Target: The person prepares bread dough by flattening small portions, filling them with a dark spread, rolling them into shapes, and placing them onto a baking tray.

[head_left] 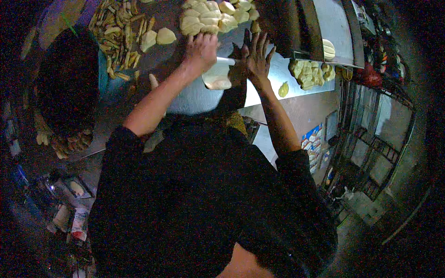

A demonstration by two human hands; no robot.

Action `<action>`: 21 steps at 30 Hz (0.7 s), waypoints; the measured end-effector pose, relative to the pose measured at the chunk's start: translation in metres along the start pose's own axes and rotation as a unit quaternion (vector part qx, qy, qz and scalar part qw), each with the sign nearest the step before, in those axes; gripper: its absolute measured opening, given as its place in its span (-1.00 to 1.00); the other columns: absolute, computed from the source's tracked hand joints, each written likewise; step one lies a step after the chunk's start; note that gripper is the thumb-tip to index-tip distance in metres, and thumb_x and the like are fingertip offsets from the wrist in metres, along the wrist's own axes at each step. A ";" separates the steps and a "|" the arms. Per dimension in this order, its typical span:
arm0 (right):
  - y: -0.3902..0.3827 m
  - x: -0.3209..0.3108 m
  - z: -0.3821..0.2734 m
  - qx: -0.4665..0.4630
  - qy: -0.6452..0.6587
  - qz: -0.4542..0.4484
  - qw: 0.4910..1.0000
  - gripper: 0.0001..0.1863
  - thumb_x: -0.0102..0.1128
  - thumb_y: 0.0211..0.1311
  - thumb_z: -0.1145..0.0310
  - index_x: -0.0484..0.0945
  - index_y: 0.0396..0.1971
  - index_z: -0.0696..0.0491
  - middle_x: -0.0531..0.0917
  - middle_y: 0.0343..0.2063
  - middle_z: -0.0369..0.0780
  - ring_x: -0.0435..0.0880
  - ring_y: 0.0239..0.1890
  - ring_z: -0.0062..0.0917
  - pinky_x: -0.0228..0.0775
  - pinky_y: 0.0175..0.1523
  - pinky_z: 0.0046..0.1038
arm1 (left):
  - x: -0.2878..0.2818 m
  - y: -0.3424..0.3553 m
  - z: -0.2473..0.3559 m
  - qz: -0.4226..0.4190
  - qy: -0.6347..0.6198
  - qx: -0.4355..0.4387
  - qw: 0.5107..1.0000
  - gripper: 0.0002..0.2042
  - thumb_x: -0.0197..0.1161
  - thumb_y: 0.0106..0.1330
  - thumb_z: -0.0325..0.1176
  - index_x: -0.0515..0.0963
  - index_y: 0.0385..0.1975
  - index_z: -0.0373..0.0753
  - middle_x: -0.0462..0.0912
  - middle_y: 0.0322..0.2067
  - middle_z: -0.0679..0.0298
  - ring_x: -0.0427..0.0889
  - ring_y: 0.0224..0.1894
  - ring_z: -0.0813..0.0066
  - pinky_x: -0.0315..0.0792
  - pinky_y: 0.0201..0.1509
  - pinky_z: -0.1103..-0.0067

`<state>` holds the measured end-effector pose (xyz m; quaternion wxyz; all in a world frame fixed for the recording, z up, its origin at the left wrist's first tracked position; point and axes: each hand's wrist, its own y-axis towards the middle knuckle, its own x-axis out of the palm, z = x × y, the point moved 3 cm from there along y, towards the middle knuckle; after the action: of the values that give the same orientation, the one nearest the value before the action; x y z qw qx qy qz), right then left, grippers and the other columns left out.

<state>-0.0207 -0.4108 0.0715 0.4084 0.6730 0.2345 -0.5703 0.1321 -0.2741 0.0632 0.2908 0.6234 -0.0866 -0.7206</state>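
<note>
A pale rod (225, 60), apparently a rolling pin, spans the gap between my hands over the metal worktop. My left hand (202, 52) lies over its left end with fingers curled, close to the near edge of a pile of dough pieces (200, 17). The rod's other end meets the palm of my right hand (259, 58), whose fingers are stretched and spread. Just below the rod lies a flattened sheet of dough (217, 80). How the left fingers sit on the rod is partly hidden.
Many finger-shaped pale brown pieces (121, 30) lie at the far left, beside two dough rounds (165, 35). A dark round shape (67, 85) stands left. On the right are more dough pieces (307, 74), a small yellowish piece (283, 89) and a ridged pale roll (328, 49).
</note>
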 end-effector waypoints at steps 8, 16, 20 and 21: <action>0.030 0.036 0.011 0.035 -0.107 -0.127 0.985 -0.17 -0.14 0.45 -0.07 -0.22 0.53 -0.04 -0.27 0.52 0.06 -0.09 0.51 0.14 -0.23 0.36 0.45 | 0.003 -0.010 0.001 -0.011 -0.034 -0.057 0.998 -0.59 0.12 0.39 0.09 0.51 -0.55 -0.10 0.60 -0.53 0.29 0.61 -0.44 0.25 0.35 -0.32 0.30; 0.051 0.029 -0.005 0.104 0.127 -0.023 0.986 -0.27 -0.29 0.51 -0.10 -0.09 0.53 -0.07 -0.18 0.53 -0.01 -0.15 0.53 0.08 -0.27 0.40 0.36 | 0.007 -0.023 0.019 0.182 0.077 -0.122 0.973 -0.70 0.15 0.39 -0.03 0.57 -0.44 -0.12 0.62 -0.51 0.26 0.59 -0.38 0.19 0.35 -0.28 0.24; 0.030 -0.010 -0.018 -0.010 0.312 -0.006 0.950 -0.34 -0.23 0.54 0.04 -0.05 0.52 -0.04 -0.05 0.50 0.04 -0.05 0.52 0.02 -0.20 0.47 0.19 | -0.017 -0.043 0.017 0.172 0.005 -0.176 0.969 -0.71 0.14 0.40 -0.09 0.57 -0.47 -0.13 0.66 -0.51 0.24 0.62 -0.42 0.14 0.38 -0.25 0.22; 0.007 -0.010 -0.018 -0.030 0.327 -0.038 0.944 -0.34 -0.23 0.54 0.06 -0.06 0.52 -0.03 -0.05 0.51 0.04 -0.05 0.52 0.00 -0.20 0.47 0.19 | -0.029 -0.060 0.030 0.119 -0.016 -0.207 0.971 -0.72 0.13 0.40 -0.10 0.56 -0.43 -0.15 0.65 -0.47 0.22 0.62 -0.38 0.14 0.38 -0.23 0.22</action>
<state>-0.0079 -0.3986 0.0835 0.3073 0.8007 0.3974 -0.3264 0.0866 -0.2172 0.0654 0.4955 0.5234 -0.0136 -0.6930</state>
